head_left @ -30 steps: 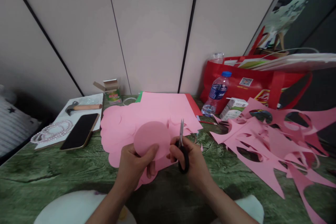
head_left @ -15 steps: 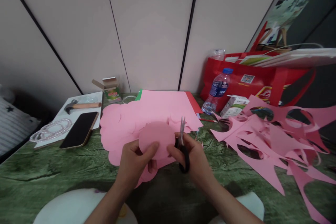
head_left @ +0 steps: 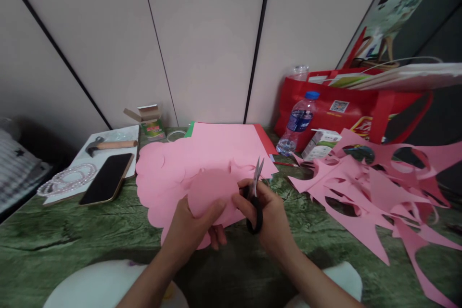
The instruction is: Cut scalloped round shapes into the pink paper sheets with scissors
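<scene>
A round pink paper disc (head_left: 212, 191) is pinched in my left hand (head_left: 197, 226), thumb on top and fingers beneath. My right hand (head_left: 269, 216) is closed around black-handled scissors (head_left: 257, 178), whose blades point up and stand slightly apart. The right thumb and fingertips are at the disc's right edge; whether they grip it I cannot tell. Under and behind the hands spreads a layer of overlapping pink paper circles (head_left: 151, 192) with scalloped edges. Flat pink sheets (head_left: 224, 142) lie behind them, with red and green paper showing at the sides.
Cut pink scraps (head_left: 361, 192) pile up on the right. Behind them stand a water bottle (head_left: 299, 122), a small carton (head_left: 321, 144) and a red bag (head_left: 325, 101). At left lie a phone (head_left: 107, 178), a hammer (head_left: 111, 145), beads (head_left: 68, 178) and an opened box (head_left: 151, 125).
The scissors have turned in my right hand, their blades now tilting right and parted wider. My left thumb has slid right across the disc.
</scene>
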Tool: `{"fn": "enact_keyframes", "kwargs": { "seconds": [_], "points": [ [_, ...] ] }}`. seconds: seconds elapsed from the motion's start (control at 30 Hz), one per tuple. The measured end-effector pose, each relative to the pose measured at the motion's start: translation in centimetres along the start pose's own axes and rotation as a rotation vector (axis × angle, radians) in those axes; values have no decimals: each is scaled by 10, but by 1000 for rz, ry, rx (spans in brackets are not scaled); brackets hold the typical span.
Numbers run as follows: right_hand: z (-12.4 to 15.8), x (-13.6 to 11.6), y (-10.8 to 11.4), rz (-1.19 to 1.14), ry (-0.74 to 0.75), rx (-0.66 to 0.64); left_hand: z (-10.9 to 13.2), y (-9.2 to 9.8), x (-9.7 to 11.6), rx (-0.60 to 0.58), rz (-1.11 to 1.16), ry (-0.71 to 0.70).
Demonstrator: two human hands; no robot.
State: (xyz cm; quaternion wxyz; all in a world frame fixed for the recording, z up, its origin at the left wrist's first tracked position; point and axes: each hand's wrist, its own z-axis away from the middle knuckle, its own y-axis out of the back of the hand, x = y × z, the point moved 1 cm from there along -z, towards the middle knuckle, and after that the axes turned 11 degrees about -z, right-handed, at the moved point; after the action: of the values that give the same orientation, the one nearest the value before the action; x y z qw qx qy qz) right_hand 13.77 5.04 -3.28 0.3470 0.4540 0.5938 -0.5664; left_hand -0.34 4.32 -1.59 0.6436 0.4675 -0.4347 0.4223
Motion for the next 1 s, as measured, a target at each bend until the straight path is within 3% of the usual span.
{"fn": "enact_keyframes", "kwargs": {
  "seconds": [0.23,0.4,0.73,1.0],
  "points": [
    [3,-2,-6,-8,-169,-245,2,2,4,160,35,-35],
    [5,-1,-7,-41,-184,-406,2,4,4,246,7,4],
    [7,3,-7,18,-167,-482,3,5,5,219,-29,-23],
    [5,2,-7,-2,-155,-481,3,5,3,190,-68,34]
  ]
}}
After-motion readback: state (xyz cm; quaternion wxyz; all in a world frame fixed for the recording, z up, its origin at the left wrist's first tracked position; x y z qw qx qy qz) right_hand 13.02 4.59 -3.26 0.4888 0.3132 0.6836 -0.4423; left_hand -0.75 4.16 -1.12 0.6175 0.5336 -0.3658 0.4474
